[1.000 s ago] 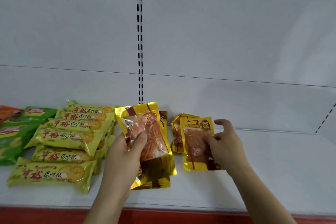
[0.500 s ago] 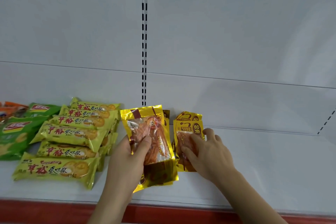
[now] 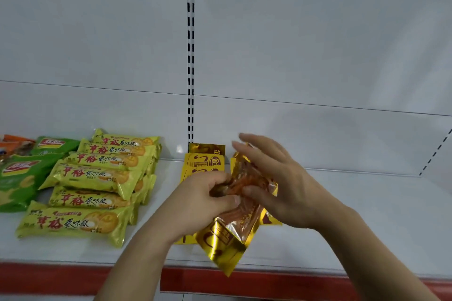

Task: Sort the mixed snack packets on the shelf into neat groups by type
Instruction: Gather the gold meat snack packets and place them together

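My left hand (image 3: 203, 200) is closed around a gold packet of orange snack (image 3: 230, 234), tilted over the shelf's front edge. My right hand (image 3: 281, 186) pinches the same bundle with thumb and fingers, its upper fingers spread; a second gold packet (image 3: 247, 168) seems pressed between the hands. More gold packets (image 3: 204, 161) lie flat behind my left hand near the back wall. To the left is a neat stack of several yellow-green biscuit packets (image 3: 93, 178). Green chip bags (image 3: 19, 178) sit at the far left.
The white shelf (image 3: 354, 215) stretches bare to the right of my hands. A red strip (image 3: 73, 276) runs along its front edge. Orange packets (image 3: 12, 144) peek in at the far left. A slotted upright (image 3: 190, 56) divides the white back wall.
My right hand lifted the small gold packet off the shelf and brought it against the packet in my left hand. The left packet tipped down and right; both hands now meet.
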### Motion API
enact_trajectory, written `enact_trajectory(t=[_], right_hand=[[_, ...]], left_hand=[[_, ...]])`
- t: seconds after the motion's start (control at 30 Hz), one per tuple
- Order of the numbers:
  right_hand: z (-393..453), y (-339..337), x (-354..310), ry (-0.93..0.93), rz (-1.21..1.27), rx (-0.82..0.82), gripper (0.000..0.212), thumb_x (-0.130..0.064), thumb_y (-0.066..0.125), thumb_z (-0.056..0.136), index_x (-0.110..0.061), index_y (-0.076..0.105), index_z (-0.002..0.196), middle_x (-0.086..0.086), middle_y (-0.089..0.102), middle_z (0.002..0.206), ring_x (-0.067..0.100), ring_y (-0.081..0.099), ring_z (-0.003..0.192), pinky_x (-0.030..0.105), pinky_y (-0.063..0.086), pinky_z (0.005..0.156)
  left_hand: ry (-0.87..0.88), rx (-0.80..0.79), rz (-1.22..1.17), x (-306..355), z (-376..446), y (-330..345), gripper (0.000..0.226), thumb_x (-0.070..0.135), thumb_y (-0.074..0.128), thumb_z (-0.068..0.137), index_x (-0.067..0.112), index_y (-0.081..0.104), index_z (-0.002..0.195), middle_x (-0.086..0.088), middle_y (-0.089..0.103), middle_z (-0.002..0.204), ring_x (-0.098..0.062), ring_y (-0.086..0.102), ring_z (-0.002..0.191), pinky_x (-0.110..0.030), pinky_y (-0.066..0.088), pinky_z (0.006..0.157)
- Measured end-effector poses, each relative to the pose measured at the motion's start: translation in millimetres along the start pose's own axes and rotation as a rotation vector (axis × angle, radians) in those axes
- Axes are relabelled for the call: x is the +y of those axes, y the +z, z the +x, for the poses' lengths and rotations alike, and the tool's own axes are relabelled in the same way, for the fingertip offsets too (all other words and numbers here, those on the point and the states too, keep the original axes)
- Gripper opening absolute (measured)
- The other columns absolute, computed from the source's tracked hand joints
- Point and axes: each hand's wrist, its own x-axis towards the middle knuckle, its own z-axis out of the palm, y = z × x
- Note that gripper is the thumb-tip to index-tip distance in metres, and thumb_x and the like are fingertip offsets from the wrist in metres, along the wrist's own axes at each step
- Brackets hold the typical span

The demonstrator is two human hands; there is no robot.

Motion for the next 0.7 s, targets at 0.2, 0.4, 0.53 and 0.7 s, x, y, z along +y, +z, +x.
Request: enact_trajectory(t=[0.2, 0.4, 0.53, 0.7], right_hand=[[-22, -2, 10, 0.319, 0.041, 0.193, 0.023, -0.027, 0.080, 0.082, -0.040, 0.068, 0.096, -0.017, 0.059, 0.093, 0.003, 0.060, 0.083, 0.009, 0.041, 0.068], [-30, 12, -9, 0.890, 0.576, 0.583, 0.019, -0.029, 0.080, 0.082, -0.016, 0.067, 0.077, 0.004, 0.070, 0.071, 0.033, 0.070, 0.073, 0.054, 0.059, 0.071], [-37, 22, -26, 0.896, 0.470, 0.426, 0.017, -0.038, 0.077, 0.083, -0.028, 0.067, 0.092, -0.005, 0.073, 0.075, 0.010, 0.070, 0.067, 0.038, 0.059, 0.067], [-52, 24, -16, 0.756, 0.162, 0.258, 0.035, -0.026, 0.068, 0.092, -0.044, 0.066, 0.123, -0.016, 0.065, 0.072, 0.001, 0.061, 0.069, 0.012, 0.045, 0.062]], left_hand=[[0.025, 0.205, -0.095, 5, 5, -8, 0.032, 0.021, 0.077, 0.090, 0.042, 0.067, 0.113, 0.020, 0.075, 0.092, 0.014, 0.066, 0.083, -0.009, 0.048, 0.071], [-0.098, 0.107, -0.479, 7, 4, 27, 0.037, 0.044, 0.072, 0.087, 0.026, 0.063, 0.118, 0.002, 0.080, 0.101, -0.018, 0.078, 0.089, -0.037, 0.062, 0.082], [-0.093, 0.213, -0.296, 2, 13, 51, 0.008, 0.031, 0.066, 0.100, 0.031, 0.067, 0.107, 0.003, 0.079, 0.095, -0.018, 0.075, 0.088, -0.044, 0.061, 0.081], [-0.125, 0.267, 0.112, -9, 15, 55, 0.054, 0.041, 0.068, 0.096, 0.029, 0.046, 0.144, 0.009, 0.070, 0.106, -0.008, 0.068, 0.088, -0.015, 0.042, 0.063]])
